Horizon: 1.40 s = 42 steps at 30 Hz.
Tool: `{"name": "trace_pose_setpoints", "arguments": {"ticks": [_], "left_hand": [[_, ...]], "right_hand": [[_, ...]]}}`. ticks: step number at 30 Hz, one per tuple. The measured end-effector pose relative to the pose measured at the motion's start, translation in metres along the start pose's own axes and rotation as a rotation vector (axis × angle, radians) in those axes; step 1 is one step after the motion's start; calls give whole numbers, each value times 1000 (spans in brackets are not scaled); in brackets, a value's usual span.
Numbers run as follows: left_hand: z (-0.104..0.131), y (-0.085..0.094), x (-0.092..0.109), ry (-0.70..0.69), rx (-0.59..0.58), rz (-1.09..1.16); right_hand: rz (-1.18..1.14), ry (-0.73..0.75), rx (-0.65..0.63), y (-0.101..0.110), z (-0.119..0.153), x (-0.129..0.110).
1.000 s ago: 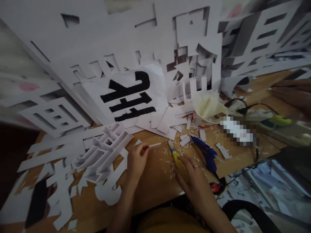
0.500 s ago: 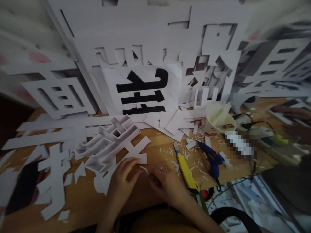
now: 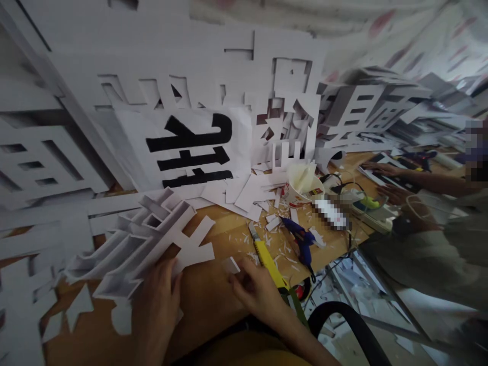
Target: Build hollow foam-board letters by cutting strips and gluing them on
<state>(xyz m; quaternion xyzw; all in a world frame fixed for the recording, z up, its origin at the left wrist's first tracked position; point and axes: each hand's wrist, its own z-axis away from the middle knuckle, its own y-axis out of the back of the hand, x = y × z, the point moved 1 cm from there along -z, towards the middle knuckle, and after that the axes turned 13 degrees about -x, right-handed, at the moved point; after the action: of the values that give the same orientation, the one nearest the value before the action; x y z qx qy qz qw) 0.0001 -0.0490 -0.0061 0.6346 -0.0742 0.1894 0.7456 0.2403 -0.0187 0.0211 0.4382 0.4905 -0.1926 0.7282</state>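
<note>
My right hand (image 3: 256, 287) pinches a small white piece of board (image 3: 231, 265) between thumb and fingers, above the bare wood. My left hand (image 3: 158, 300) is at the edge of a flat white cut-out character (image 3: 194, 251), its fingers bent and closed on it; the exact grip is partly hidden. Behind that hand stands a raised white character (image 3: 133, 244) with thin upright walls, tilted across the table. A yellow utility knife (image 3: 270, 264) lies just right of my right hand, blade pointing away. Beyond it rests a blue hot glue gun (image 3: 301, 239).
A paper tub (image 3: 301, 188) holds pale scraps. White offcuts litter the wooden table (image 3: 213, 300). A sheet printed with a black character (image 3: 190, 147) leans against cut boards. At right, another person's hands (image 3: 389, 178) work near cables. A black curved bar (image 3: 346, 320) stands by the table edge.
The view has turned right, so the table things appear further left. My hands have moved apart, the left one onto the flat cut-out character. The small piece now shows clearly in my right hand.
</note>
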Motion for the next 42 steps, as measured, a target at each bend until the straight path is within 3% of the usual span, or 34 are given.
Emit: {"name": "trace_pose_setpoints", "arguments": {"ticks": [3,7,9,11,15,18,20,26,42], "left_hand": [[7,-13,15,-39,-19,3],[19,-31,34,-111,69,45],[24,-31,45,-177,134,68],[28,-22,56,-245,233,92],[31,19,65,-307,477,157],[33,46,56,-267,638,137],[34,54,45,-228,686,97],[32,45,20,-179,643,117],[29,32,7,-102,536,237]], "right_hand": [[36,96,90,15,-4,-2],[81,144,160,30,-17,-6],[99,154,181,30,-26,-8],[120,154,189,25,-37,-9],[145,142,128,3,-59,-11],[173,178,68,-11,-72,-10],[200,202,41,-16,-79,-8],[253,209,-15,-25,-90,-2],[307,145,-59,-25,-94,-5]]}}
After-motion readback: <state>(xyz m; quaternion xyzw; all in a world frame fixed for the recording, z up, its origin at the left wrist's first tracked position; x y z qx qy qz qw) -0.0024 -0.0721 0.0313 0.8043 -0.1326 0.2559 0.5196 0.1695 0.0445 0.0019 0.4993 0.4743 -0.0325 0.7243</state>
